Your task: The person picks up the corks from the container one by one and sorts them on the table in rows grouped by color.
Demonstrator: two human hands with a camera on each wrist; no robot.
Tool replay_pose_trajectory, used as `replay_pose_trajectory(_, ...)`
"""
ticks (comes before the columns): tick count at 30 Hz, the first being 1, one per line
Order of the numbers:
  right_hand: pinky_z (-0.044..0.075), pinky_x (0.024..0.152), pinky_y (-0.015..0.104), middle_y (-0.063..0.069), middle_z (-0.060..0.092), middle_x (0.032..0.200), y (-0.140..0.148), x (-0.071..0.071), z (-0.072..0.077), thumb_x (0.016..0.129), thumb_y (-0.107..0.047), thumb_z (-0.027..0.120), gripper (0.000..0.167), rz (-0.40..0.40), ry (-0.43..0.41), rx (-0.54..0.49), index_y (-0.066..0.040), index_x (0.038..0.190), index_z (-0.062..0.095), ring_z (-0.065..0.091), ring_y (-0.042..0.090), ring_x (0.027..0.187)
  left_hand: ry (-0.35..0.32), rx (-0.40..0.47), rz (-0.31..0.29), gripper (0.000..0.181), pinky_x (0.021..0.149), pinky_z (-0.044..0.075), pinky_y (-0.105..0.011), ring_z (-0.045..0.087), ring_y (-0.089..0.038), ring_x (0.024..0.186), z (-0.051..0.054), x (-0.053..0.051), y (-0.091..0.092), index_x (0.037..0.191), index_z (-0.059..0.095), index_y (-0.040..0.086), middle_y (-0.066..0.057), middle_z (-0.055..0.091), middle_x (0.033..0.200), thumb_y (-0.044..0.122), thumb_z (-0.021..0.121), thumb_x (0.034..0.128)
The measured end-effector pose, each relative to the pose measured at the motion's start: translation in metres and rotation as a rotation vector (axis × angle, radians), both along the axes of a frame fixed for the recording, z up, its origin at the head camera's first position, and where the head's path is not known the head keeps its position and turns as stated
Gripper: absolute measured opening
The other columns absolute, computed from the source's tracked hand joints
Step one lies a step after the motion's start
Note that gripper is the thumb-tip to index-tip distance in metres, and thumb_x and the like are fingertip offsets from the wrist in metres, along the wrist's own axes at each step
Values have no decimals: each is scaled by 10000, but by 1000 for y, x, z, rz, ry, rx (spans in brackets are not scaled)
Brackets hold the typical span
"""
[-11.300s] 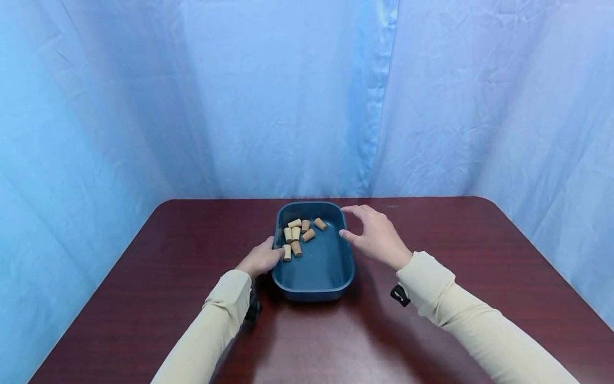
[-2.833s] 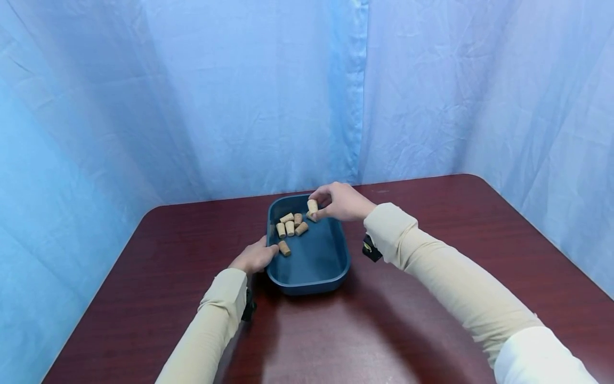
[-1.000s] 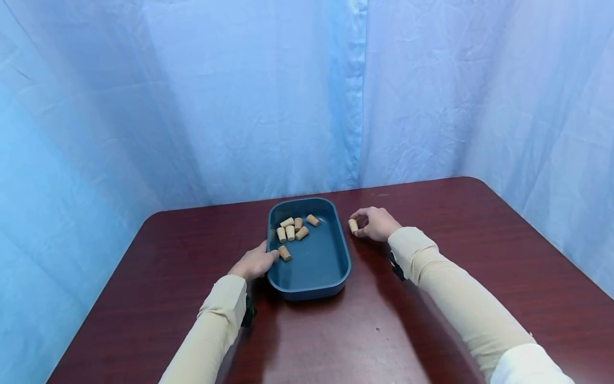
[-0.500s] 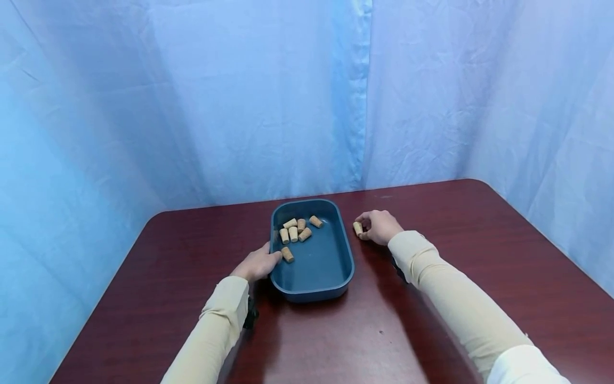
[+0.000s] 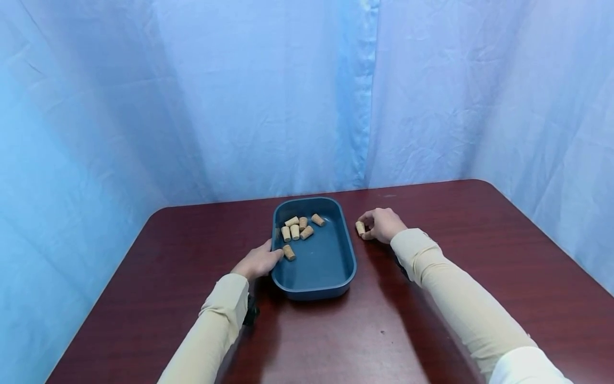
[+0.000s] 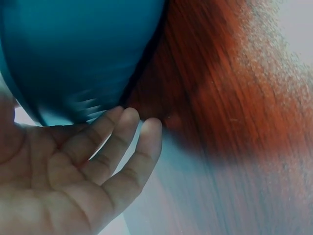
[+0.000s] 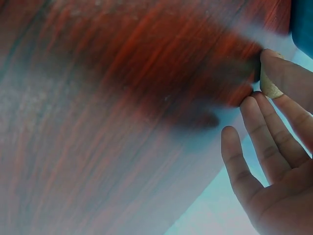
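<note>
Right of centre in the head view, the right hand point(image 5: 384, 225) pinches one cork point(image 5: 360, 229)

In the middle of the head view, a dark blue tray point(image 5: 318, 269) lies on the red-brown table point(image 5: 144, 288). The left hand point(image 5: 258, 261) grips its left side: the thumb is over the rim, and in the left wrist view the other fingers are lightly bent near the outer wall, with gaps between them. To the right of the tray, and apart from it, the right hand holds the pale cork between thumb and forefinger. In the right wrist view this cork is at the right edge, partly hidden by the thumb, and the other fingers spread loosely. Whether the cork touches the table, I cannot tell. Inside the tray there are seven loose corks point(image 5: 295, 231), most in its upper left part, one alone near the left thumb. Light sleeves point(image 5: 218, 320) enter from lower left and lower right, and a light blue curtain point(image 5: 268, 96) fills the upper frame
</note>
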State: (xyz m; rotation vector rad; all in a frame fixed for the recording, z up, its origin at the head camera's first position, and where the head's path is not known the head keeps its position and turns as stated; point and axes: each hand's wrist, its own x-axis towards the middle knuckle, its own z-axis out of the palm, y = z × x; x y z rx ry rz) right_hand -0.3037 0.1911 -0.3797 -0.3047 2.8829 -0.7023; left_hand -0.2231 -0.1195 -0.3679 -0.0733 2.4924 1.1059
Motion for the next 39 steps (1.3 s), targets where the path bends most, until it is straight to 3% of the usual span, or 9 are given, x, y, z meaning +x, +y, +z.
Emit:
replay_pose_trajectory(8, 495, 961, 487, 193, 702, 1168, -1, 0, 0, 875, -61, 781, 345, -2, 11, 19, -26, 1214, 728, 605, 342, 1090, 5, 5, -10, 645, 893, 460, -461, 574, -315, 1039, 0, 0, -1, 1623, 187, 28, -227, 523, 1435, 256, 404, 1061)
replay_pose_trajectory(14, 502, 950, 491, 201, 696, 1179, -5, 2, 1, 874, -67, 787, 377, -9, 7, 12, -26, 1241, 714, 608, 348, 1093, 1, 2, -7, 640, 897, 451, -457, 592, -299, 965, -1, 0, -3, 1627, 177, 34, -216, 595, 1292, 263, 398, 1071)
replay_pose_trajectory(23, 503, 953, 509, 220, 667, 1216, -4, 4, 0, 888, -59, 770, 442, -25, 7, -10, -16, 1316, 666, 601, 360, 1100, 13, 16, -16, 641, 1022, 418, -543, 530, -370, 1209, 0, 1, -2, 1630, 176, 45, -256, 433, 1528, 253, 395, 1065)
replay_pose_trajectory(31, 488, 989, 524, 233, 647, 1283, -7, 7, -8, 903, -47, 753, 516, -24, 26, -36, -22, 1396, 603, 603, 367, 1163, 8, 29, -3, 643, 964, 443, -522, 553, -351, 1128, -1, 3, -6, 1627, 185, 39, -248, 465, 1500, 234, 406, 1055)
replay_pose_trajectory(39, 480, 1011, 520, 256, 625, 1315, -2, 6, -5, 903, -19, 745, 568, -24, 9, -76, 2, 1437, 551, 595, 391, 1196, 18, 55, -13, 643, 1115, 351, -576, 463, -389, 1362, -1, 1, -1, 1633, 170, 54, -237, 380, 1574, 232, 406, 1062)
